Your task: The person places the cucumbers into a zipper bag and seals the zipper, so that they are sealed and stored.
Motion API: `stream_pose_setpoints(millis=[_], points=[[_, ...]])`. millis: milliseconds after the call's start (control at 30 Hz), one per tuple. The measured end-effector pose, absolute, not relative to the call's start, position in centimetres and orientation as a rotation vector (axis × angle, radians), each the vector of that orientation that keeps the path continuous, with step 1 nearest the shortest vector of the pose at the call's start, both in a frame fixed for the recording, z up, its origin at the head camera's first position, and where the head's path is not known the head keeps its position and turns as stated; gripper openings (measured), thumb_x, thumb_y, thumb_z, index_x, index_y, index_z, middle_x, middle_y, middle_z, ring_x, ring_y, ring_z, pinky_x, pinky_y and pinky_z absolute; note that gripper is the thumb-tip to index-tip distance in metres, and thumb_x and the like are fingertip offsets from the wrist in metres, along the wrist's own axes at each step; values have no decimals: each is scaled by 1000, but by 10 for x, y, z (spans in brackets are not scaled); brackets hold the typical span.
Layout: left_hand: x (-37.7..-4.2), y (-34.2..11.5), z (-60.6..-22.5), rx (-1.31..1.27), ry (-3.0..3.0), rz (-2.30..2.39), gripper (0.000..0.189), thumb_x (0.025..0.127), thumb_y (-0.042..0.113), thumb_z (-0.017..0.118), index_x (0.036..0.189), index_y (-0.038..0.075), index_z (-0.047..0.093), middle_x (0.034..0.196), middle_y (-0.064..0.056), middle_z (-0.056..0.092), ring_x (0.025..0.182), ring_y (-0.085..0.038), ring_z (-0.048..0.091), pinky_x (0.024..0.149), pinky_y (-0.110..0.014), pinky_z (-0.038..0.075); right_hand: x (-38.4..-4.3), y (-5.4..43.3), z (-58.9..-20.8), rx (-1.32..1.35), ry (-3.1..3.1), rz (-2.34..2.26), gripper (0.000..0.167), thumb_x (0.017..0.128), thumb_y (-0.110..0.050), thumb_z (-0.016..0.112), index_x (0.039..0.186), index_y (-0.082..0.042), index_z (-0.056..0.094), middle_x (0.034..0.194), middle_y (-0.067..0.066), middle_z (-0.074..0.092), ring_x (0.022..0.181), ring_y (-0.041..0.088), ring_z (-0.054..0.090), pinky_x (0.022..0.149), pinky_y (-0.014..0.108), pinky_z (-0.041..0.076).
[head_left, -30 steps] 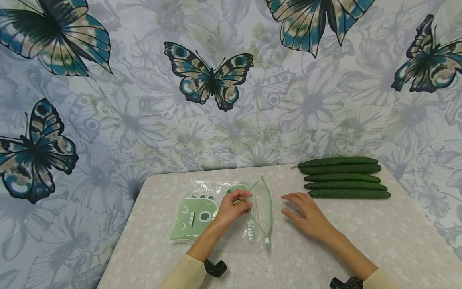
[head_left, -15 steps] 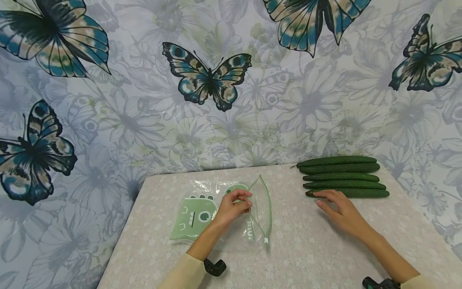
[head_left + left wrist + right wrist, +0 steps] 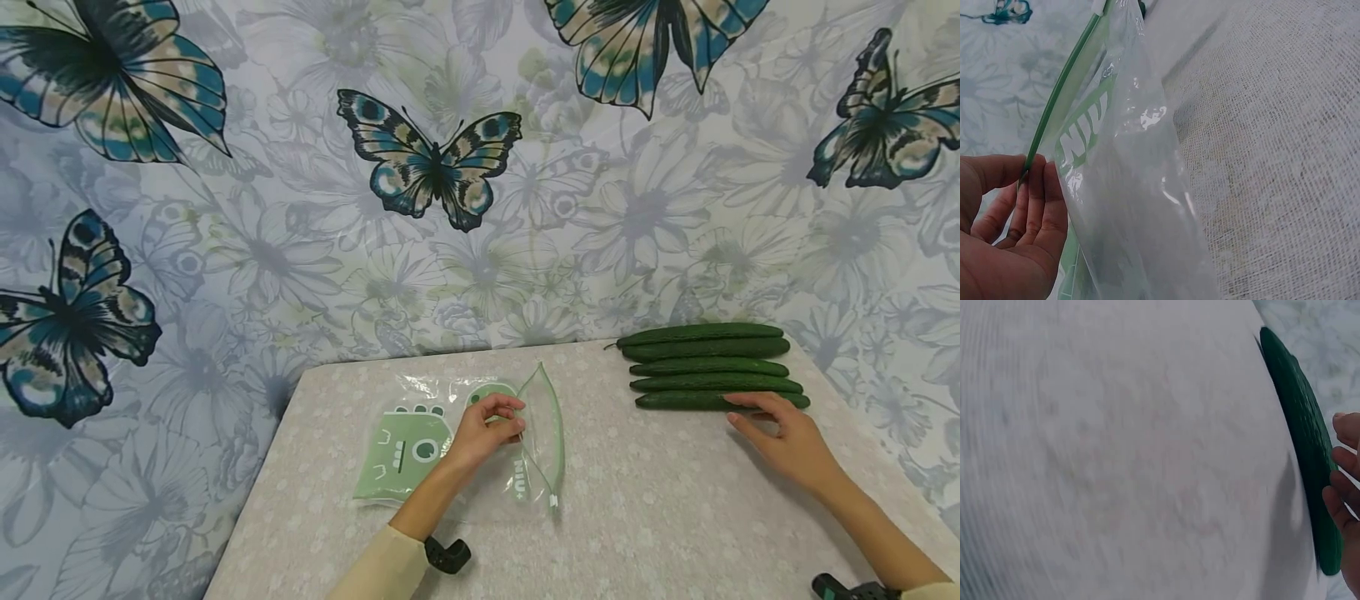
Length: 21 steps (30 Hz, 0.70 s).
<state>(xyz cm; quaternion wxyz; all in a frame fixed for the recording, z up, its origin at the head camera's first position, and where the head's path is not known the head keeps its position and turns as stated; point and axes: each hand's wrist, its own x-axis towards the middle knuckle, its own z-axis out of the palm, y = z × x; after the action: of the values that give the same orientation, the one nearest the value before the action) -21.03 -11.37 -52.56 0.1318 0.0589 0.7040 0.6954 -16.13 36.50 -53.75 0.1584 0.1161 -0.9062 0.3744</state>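
Observation:
A clear zip bag (image 3: pixel 480 492) with green print lies on the table, its mouth spread wide at the right side. My left hand (image 3: pixel 480 433) pinches the green zip edge (image 3: pixel 1054 100) of that mouth between thumb and fingers. Several dark green cucumbers (image 3: pixel 705 367) lie side by side at the back right. Over the right part of the nearest cucumber (image 3: pixel 1300 419) is my right hand (image 3: pixel 791 442), fingers loosely bent and apart from the thumb. Whether its fingertips touch the cucumber I cannot tell.
A folded green printed piece (image 3: pixel 401 454) shows at the left of the bag. The white zip slider (image 3: pixel 553 500) sits at the bag's front corner. Behind the patterned tablecloth (image 3: pixel 622 542) rises a butterfly-print backdrop (image 3: pixel 555 275).
My right hand has moved right, from beside the bag's mouth to the right part of the nearest cucumber. My left hand keeps its pinch on the zip bag in the same place.

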Motion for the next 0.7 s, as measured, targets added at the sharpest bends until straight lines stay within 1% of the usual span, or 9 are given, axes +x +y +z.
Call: stream_pose_setpoints(millis=[67,133,300,400,500,533,600,667,700], points=[[-210,-114,-525,172,2047,2019,37,94,-2,75,130,-6,67,99,1,59,81,-8,70,82,-28,65,-160,375,-538,299,-2587,1064,34,101,-14,76,134,-10,72,126,-32,56,108,-26,51,84,1,47],[-209,-114,-524,172,2048,2021,37,94,-2,75,130,-6,67,99,1,59,81,-8,70,82,-29,65,-160,385,-538,266,-2581,1051,34,101,-14,76,134,-9,72,125,-38,53,105,-27,50,81,2,47],[-209,-114,-522,182,2049,2022,37,94,-1,75,130,-7,66,99,1,59,80,-8,70,82,-29,66,-162,409,-537,144,-2595,1026,35,101,-19,76,134,-6,72,122,-46,47,101,-31,45,74,2,43],[-209,-113,-521,189,2050,2021,38,94,-1,75,130,-8,66,99,1,59,80,-8,70,83,-29,66,-164,422,-538,66,-2608,1037,38,101,-22,76,135,-5,71,120,-48,44,102,-31,43,74,1,42],[-208,-113,-521,204,2058,2013,37,95,0,75,130,-8,66,99,1,59,80,-8,71,82,-29,66,-166,436,-540,5,-2630,1037,40,102,-26,75,136,-6,70,120,-51,40,100,-32,40,72,2,41],[-208,-113,-521,205,2059,2012,36,95,0,74,130,-7,66,99,1,59,80,-8,71,82,-29,66,-166,440,-541,-15,-2635,1038,40,103,-27,74,136,-6,70,120,-49,40,100,-32,39,71,2,41],[-208,-112,-522,208,2062,2008,35,96,0,74,129,-7,66,99,1,59,80,-8,72,81,-28,66,-167,447,-543,-48,-2650,1029,41,103,-29,73,136,-5,69,125,-35,51,100,-31,37,71,2,40],[-208,-112,-522,216,2066,2004,35,96,0,74,129,-7,66,99,1,60,80,-8,72,81,-28,65,-169,451,-545,-91,-2669,987,42,104,-31,72,135,-4,69,135,-12,61,101,-27,37,72,5,39],[-208,-112,-522,212,2064,2003,35,96,0,74,129,-7,66,99,1,60,80,-7,72,81,-28,65,-169,453,-546,-111,-2682,976,43,104,-32,71,136,-3,68,140,3,64,104,-19,46,75,10,43]])
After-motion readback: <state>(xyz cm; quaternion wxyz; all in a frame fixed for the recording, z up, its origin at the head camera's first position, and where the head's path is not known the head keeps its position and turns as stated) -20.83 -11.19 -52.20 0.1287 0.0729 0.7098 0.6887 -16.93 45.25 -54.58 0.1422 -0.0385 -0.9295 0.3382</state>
